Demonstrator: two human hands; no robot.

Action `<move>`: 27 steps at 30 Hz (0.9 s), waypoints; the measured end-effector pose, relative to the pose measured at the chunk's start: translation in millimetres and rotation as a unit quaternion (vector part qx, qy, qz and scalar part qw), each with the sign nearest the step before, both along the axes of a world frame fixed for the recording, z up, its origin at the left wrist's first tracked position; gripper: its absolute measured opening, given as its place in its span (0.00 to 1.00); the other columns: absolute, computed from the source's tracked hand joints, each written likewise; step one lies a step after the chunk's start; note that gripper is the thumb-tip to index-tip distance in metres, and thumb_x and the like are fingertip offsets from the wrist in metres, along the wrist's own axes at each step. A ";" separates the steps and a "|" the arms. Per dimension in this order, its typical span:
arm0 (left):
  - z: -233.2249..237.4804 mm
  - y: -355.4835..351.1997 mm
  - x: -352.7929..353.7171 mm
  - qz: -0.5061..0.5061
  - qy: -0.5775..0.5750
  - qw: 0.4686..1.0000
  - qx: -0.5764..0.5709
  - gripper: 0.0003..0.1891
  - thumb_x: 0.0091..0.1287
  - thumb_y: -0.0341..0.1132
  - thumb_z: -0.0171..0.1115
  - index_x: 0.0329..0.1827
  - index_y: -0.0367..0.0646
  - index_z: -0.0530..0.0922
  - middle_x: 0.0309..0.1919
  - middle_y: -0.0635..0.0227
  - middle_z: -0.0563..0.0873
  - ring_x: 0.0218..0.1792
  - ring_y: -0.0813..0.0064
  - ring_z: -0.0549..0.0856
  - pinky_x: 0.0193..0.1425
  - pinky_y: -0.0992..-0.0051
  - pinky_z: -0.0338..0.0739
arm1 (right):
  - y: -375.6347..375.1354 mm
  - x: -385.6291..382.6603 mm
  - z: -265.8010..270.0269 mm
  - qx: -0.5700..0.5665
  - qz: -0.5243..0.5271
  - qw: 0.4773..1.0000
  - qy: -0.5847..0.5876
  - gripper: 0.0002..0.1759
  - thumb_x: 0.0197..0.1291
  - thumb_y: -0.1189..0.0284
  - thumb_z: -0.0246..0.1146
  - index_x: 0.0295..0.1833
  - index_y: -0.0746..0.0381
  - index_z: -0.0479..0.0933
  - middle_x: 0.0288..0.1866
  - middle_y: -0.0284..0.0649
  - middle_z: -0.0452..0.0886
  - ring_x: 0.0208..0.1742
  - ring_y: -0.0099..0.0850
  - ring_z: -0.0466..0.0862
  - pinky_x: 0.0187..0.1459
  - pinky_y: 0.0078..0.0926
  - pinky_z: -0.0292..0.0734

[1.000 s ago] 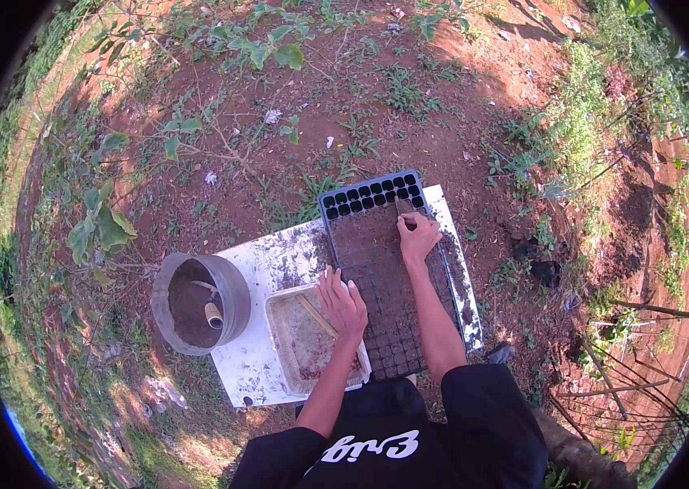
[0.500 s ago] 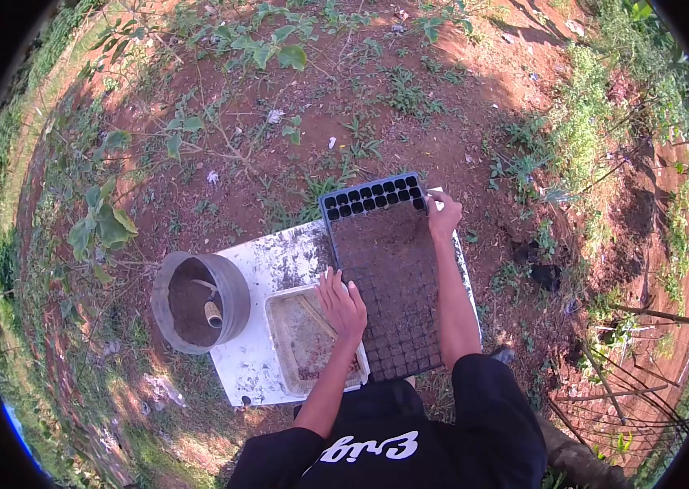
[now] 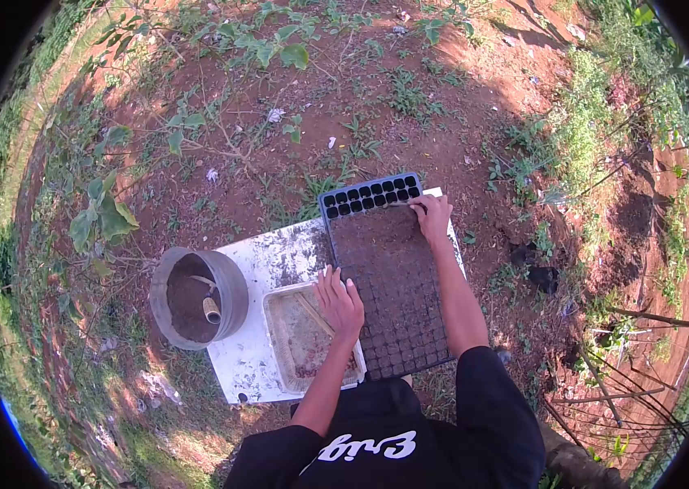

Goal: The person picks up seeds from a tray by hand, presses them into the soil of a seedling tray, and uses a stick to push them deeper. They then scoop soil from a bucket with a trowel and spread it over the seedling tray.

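A black seedling tray point(image 3: 326, 213) lies lengthwise before me. Dark soil fills most of its cells, while the rows at the far end show bare black cells. My right hand point(image 3: 434, 218) is at the soil's far right edge, fingers pinched on a thin pale stick point(image 3: 396, 204) that points left along the border of the bare cells. Stretched out, my left hand point(image 3: 340, 303) rests at the seedling tray's left side, above the corner of a shallow cream basin point(image 3: 273, 334). It holds nothing. Inside the basin lies a flat wooden strip point(image 3: 310, 312), partly hidden by that hand.
A round grey bucket point(image 3: 234, 289) containing soil and a tool with a woven-looking handle point(image 3: 212, 310) stands at the left. Underneath is a stained white board point(image 3: 234, 367). Red earth with weeds surrounds it; dry branches point(image 3: 605, 395) lie at the right.
My right hand has shifted left from the seedling tray's right rim onto the soil edge, and the pale stick now shows. My left hand stays nearly in place.
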State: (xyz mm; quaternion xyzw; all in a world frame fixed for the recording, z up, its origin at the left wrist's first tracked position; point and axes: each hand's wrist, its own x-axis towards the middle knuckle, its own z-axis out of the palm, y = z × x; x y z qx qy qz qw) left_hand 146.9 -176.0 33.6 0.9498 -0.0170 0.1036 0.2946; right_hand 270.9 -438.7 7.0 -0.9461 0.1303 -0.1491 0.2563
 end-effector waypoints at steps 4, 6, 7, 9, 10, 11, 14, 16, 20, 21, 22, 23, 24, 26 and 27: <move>-1.7 0.8 -0.6 -0.004 -0.004 1.000 0.015 0.20 0.77 0.38 0.50 0.67 0.36 0.70 0.69 0.51 0.73 0.74 0.49 0.66 0.81 0.48 0.50 | -1.5 -10.9 -2.5 -0.009 0.025 1.000 0.012 0.04 0.57 0.66 0.71 0.38 0.46 0.88 0.42 0.27 0.87 0.49 0.37 0.75 0.50 0.40 0.64; -2.9 1.8 -0.4 -0.008 0.003 1.000 0.012 0.21 0.76 0.38 0.51 0.67 0.36 0.70 0.70 0.50 0.71 0.75 0.48 0.64 0.81 0.48 0.50 | -0.5 -16.6 -0.7 -0.005 0.033 0.999 0.007 0.04 0.57 0.66 0.71 0.38 0.46 0.88 0.42 0.27 0.88 0.48 0.37 0.75 0.50 0.40 0.64; -3.7 2.2 -1.0 -0.012 0.011 1.000 0.011 0.21 0.76 0.38 0.51 0.67 0.36 0.69 0.71 0.50 0.70 0.76 0.48 0.63 0.81 0.48 0.49 | 0.6 -20.0 0.5 0.010 0.043 0.999 -0.002 0.04 0.56 0.68 0.71 0.38 0.47 0.88 0.42 0.28 0.88 0.48 0.38 0.76 0.50 0.41 0.65; -4.1 5.2 -2.6 -0.025 0.010 1.000 0.004 0.22 0.76 0.39 0.51 0.68 0.36 0.69 0.72 0.50 0.69 0.77 0.48 0.62 0.81 0.48 0.48 | 0.9 -26.3 3.6 0.021 0.054 0.998 -0.017 0.05 0.55 0.70 0.71 0.38 0.48 0.89 0.41 0.29 0.88 0.47 0.39 0.76 0.50 0.42 0.65; -3.7 8.8 -4.8 -0.038 0.013 0.999 0.000 0.22 0.76 0.39 0.52 0.68 0.37 0.69 0.73 0.50 0.67 0.77 0.48 0.60 0.82 0.48 0.48 | 2.0 -29.6 4.6 0.031 0.034 0.998 -0.035 0.05 0.56 0.70 0.71 0.38 0.48 0.89 0.41 0.29 0.88 0.46 0.37 0.77 0.50 0.40 0.65; -2.7 13.5 -9.1 -0.036 0.007 0.999 -0.002 0.22 0.76 0.39 0.52 0.68 0.37 0.69 0.73 0.50 0.67 0.77 0.48 0.60 0.82 0.48 0.48 | 4.4 -33.5 5.3 0.041 0.015 0.998 -0.053 0.05 0.56 0.70 0.71 0.38 0.48 0.89 0.41 0.29 0.88 0.45 0.35 0.78 0.50 0.38 0.65; 7.4 32.8 -28.9 -0.062 0.022 0.997 -0.047 0.23 0.75 0.39 0.52 0.69 0.38 0.68 0.75 0.49 0.64 0.78 0.47 0.58 0.82 0.47 0.47 | 12.5 -55.1 0.2 0.091 -0.027 0.989 -0.116 0.07 0.55 0.73 0.71 0.40 0.52 0.88 0.40 0.33 0.88 0.39 0.35 0.81 0.51 0.36 0.67; 11.2 51.0 -47.8 -0.082 0.031 0.993 -0.073 0.22 0.75 0.37 0.53 0.69 0.40 0.69 0.75 0.48 0.64 0.78 0.45 0.58 0.82 0.47 0.46 | 24.9 -81.0 5.3 0.110 -0.063 0.981 -0.148 0.08 0.55 0.75 0.71 0.41 0.54 0.88 0.40 0.34 0.88 0.37 0.34 0.81 0.51 0.36 0.68; 8.8 94.9 -84.7 -0.096 0.048 0.990 -0.090 0.21 0.73 0.36 0.54 0.67 0.38 0.71 0.73 0.47 0.66 0.77 0.43 0.59 0.81 0.47 0.49 | 72.8 -152.4 15.1 0.111 -0.140 0.976 -0.126 0.07 0.56 0.75 0.71 0.41 0.53 0.88 0.40 0.31 0.87 0.43 0.35 0.78 0.51 0.33 0.68; 6.8 106.0 -92.4 -0.109 0.066 0.988 -0.082 0.21 0.73 0.36 0.56 0.66 0.39 0.72 0.72 0.46 0.66 0.76 0.42 0.61 0.81 0.48 0.51 | 82.8 -167.8 11.3 0.112 -0.159 0.972 -0.134 0.07 0.57 0.74 0.71 0.41 0.53 0.87 0.40 0.30 0.87 0.44 0.35 0.78 0.51 0.35 0.68; 5.7 116.0 -97.7 -0.122 0.085 0.986 -0.075 0.20 0.72 0.35 0.57 0.65 0.39 0.74 0.71 0.46 0.67 0.75 0.42 0.62 0.80 0.49 0.53 | 91.4 -181.5 10.8 0.110 -0.154 0.972 -0.137 0.07 0.57 0.74 0.71 0.41 0.53 0.87 0.40 0.30 0.87 0.44 0.35 0.78 0.51 0.35 0.68; 3.3 126.9 -101.8 -0.118 0.084 0.986 -0.077 0.20 0.72 0.35 0.57 0.65 0.39 0.74 0.71 0.46 0.67 0.75 0.42 0.62 0.80 0.49 0.53 | 100.5 -196.7 9.6 0.062 -0.148 0.980 -0.115 0.06 0.57 0.73 0.71 0.41 0.52 0.87 0.40 0.29 0.86 0.45 0.35 0.77 0.52 0.37 0.67; -2.4 137.5 -106.0 -0.133 0.103 0.984 -0.061 0.20 0.70 0.35 0.58 0.64 0.39 0.74 0.70 0.45 0.68 0.75 0.42 0.63 0.79 0.49 0.55 | 106.4 -207.8 9.8 0.014 -0.141 0.986 -0.093 0.05 0.58 0.72 0.71 0.40 0.51 0.86 0.41 0.29 0.86 0.46 0.35 0.77 0.52 0.39 0.66; -10.8 152.9 -115.0 -0.142 0.125 0.981 -0.047 0.20 0.69 0.34 0.59 0.64 0.40 0.75 0.70 0.45 0.69 0.74 0.42 0.64 0.79 0.50 0.57 | 111.0 -219.0 1.8 0.016 -0.141 0.986 -0.082 0.05 0.58 0.71 0.71 0.41 0.50 0.86 0.40 0.28 0.86 0.46 0.36 0.77 0.52 0.40 0.66; -13.0 159.3 -116.0 -0.153 0.140 0.975 -0.074 0.20 0.68 0.34 0.60 0.64 0.40 0.76 0.70 0.45 0.69 0.74 0.43 0.64 0.79 0.51 0.57 | 113.7 -224.1 -0.8 0.020 -0.145 0.987 -0.073 0.05 0.59 0.71 0.71 0.41 0.50 0.86 0.40 0.28 0.86 0.46 0.36 0.77 0.52 0.41 0.65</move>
